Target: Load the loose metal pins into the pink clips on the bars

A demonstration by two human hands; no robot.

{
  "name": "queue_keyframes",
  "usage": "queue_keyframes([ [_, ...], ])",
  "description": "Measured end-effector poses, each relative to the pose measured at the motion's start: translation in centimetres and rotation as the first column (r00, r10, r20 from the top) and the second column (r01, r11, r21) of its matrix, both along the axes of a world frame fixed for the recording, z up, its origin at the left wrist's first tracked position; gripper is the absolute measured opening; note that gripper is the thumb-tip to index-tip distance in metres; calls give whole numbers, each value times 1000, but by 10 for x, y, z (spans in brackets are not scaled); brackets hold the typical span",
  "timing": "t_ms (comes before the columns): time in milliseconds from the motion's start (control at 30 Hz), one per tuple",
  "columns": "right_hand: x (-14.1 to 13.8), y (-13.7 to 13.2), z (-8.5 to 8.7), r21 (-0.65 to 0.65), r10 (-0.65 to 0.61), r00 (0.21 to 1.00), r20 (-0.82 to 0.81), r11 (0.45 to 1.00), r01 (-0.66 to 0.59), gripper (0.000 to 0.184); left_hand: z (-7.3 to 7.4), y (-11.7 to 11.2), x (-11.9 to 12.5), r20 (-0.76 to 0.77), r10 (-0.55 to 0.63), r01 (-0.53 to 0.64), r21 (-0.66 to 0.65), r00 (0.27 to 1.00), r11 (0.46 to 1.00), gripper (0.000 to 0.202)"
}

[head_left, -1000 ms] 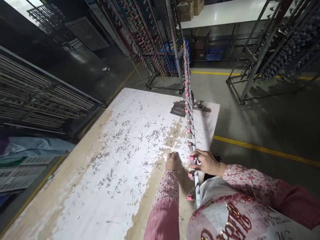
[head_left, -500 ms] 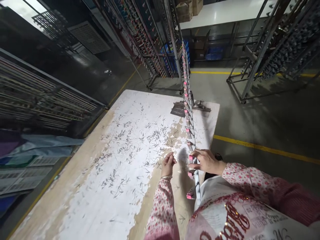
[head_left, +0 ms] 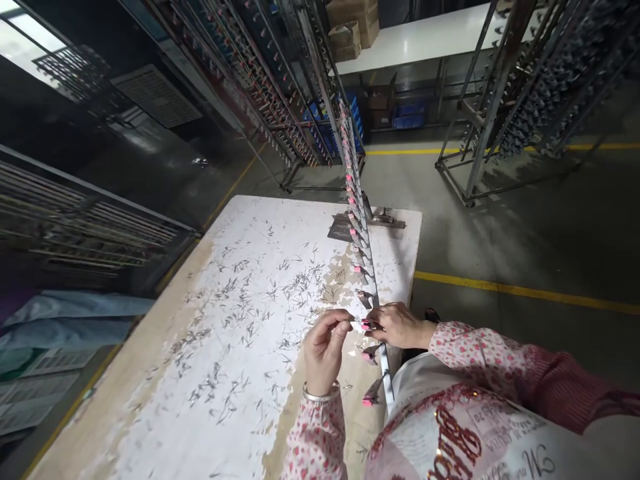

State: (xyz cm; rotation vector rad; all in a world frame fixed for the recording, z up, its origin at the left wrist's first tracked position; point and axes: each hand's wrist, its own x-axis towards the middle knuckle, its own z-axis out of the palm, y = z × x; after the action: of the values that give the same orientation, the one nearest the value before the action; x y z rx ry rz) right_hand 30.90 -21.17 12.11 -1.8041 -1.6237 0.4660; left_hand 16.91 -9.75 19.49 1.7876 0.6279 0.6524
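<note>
A long metal bar [head_left: 385,373] stretches away from my body over the table, lined with small clips that have pink tips. The thumb and fingers of my right hand [head_left: 399,325] are closed on one pink-tipped clip [head_left: 367,325] on this bar. Facing it from the left, my left hand [head_left: 323,347] pinches a small thin metal piece [head_left: 357,321], whose end meets the clip's tip; whether the clip grips it I cannot tell. Two more clips, the nearer one a pink-tipped clip [head_left: 370,401], sit closer to me. Many thin metal pieces [head_left: 303,283] lie scattered on the white tabletop.
The worn white table [head_left: 165,427] has a dark metal stand [head_left: 343,227] at its far end, near the bar. Wheeled racks [head_left: 473,180] of clips stand beyond. Cardboard boxes [head_left: 367,23] rest on a far white counter [head_left: 415,43]. Bluish cloth [head_left: 85,307] lies at left.
My left hand has risen and come to the clip with its thin piece. My right hand's fingers have closed on the clip. The camera view has shifted slightly right.
</note>
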Motion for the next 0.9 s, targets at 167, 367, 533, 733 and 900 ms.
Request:
queue_keyframes([
  [167, 2, -1, -2, 4, -8, 1000, -7, 1000, 8, 23, 0, -2, 6, -34, -109, 113, 135, 993, 984, 5],
  [367, 3, -1, 1, -4, 7, 1000, 0, 1000, -7, 22, 6, -4, 8, -5, -132, 130, 222, 991, 966, 6],
  [533, 5, -2, 2, -4, 10, 1000, 10, 1000, -9, 23, 8, -5, 11, -60, -173, 183, 271, 983, 945, 6],
  [733, 5, -2, 7, -24, 20, 1000, 10, 1000, -20, 31, 14, -7, 11, -110, -191, 217, 331, 975, 918, 8],
  [900, 6, -7, 2, 22, -6, 996, -83, 1000, 8, 33, -12, 7, -2, -108, -91, 118, 282, 990, 952, 17],
])
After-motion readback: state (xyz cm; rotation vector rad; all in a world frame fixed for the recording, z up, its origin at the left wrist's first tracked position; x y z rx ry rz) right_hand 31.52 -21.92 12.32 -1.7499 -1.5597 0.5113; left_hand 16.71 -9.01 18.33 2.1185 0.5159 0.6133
